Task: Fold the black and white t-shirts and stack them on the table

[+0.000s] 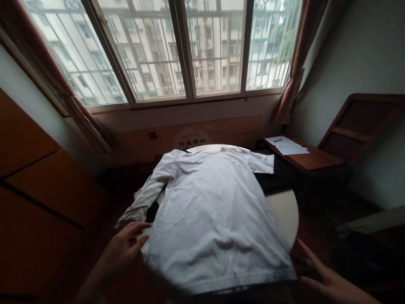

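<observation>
A white short-sleeved T-shirt [215, 207] lies spread over a round pale table [286, 209], its hem toward me and hanging at the near edge. From under its left side comes a crumpled greyish-white sleeve or cloth [137, 202]. Black fabric [275, 175] shows beneath it on the right. My left hand [126, 242] is beside the shirt's lower left edge, thumb and fingers apart, holding nothing. Off the lower right corner of the shirt, my right hand [319, 270] has its fingers stretched out and grips nothing.
A wooden side table [319, 159] at right bears white papers [287, 145] and a dark pen-like object. A cardboard box [133, 141] stands below the barred window [215, 50]. An orange-brown cabinet [41, 202] is at left, and a dark wooden panel [363, 122] leans against the right wall.
</observation>
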Demonstrator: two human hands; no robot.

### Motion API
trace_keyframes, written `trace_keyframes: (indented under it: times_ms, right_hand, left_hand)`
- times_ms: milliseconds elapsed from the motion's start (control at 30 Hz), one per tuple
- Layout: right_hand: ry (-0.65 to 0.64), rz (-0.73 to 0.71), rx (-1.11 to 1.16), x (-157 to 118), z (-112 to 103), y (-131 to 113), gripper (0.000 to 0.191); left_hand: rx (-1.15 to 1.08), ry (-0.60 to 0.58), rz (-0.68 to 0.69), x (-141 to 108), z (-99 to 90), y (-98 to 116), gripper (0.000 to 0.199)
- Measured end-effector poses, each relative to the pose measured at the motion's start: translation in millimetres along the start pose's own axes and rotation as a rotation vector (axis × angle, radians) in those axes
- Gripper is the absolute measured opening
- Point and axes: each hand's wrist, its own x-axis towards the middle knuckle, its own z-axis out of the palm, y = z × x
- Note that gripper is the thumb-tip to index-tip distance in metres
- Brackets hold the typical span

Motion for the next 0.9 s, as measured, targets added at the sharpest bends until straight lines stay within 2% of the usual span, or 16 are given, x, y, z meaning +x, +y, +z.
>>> trace_keyframes:
  times_ms: [100, 167, 233, 333, 400, 467, 533, 633, 700, 767, 833, 900]
  right_hand:
    - [0.036, -0.064, 0.004, -15, 26, -7, 0.113]
    - [0.096, -0.092, 0.057, -21, 40, -14, 0.111]
    - [0.120, -0.106, 0.119, -25, 49, -22, 0.096]
    - [0.200, -0.145, 0.145, -26, 56, -32, 0.063]
    - [0.281, -0.157, 0.145, -25, 61, -35, 0.052]
    - [0.370, -0.144, 0.117, -23, 69, -35, 0.054]
    - [0.442, -0.115, 0.048, -20, 79, -34, 0.066]
    - [0.448, -0.102, 0.013, -14, 93, -30, 0.077]
    - [0.475, -0.152, 0.063, -10, 98, -28, 0.068]
    - [0.579, -0.204, 0.106, -8, 98, -31, 0.056]
    - [0.654, -0.221, 0.129, -7, 93, -38, 0.048]
    - [0.675, -0.230, 0.153, -7, 85, -47, 0.042]
  left_hand:
    - [-0.022, 0.213, 0.062, -55, 38.9, -26, 0.042]
    - [-0.016, 0.288, 0.105, -84, 69.2, -40, 0.048]
    - [-0.002, 0.319, 0.141, -105, 97.5, -50, 0.063]
    - [0.004, 0.283, 0.155, -125, 129.1, -56, 0.085]
    - [-0.024, 0.263, 0.126, -131, 140.1, -57, 0.078]
    - [-0.068, 0.313, 0.100, -132, 143.2, -58, 0.057]
    - [-0.096, 0.410, 0.100, -131, 140.4, -58, 0.040]
    - [-0.066, 0.488, 0.114, -131, 131.4, -55, 0.034]
    - [-0.023, 0.512, 0.099, -132, 125.4, -50, 0.033]
    - [0.000, 0.569, 0.077, -131, 119.7, -42, 0.032]
    - [-0.007, 0.638, 0.065, -127, 113.0, -33, 0.032]
    - [-0.041, 0.673, 0.049, -123, 103.5, -24, 0.032]
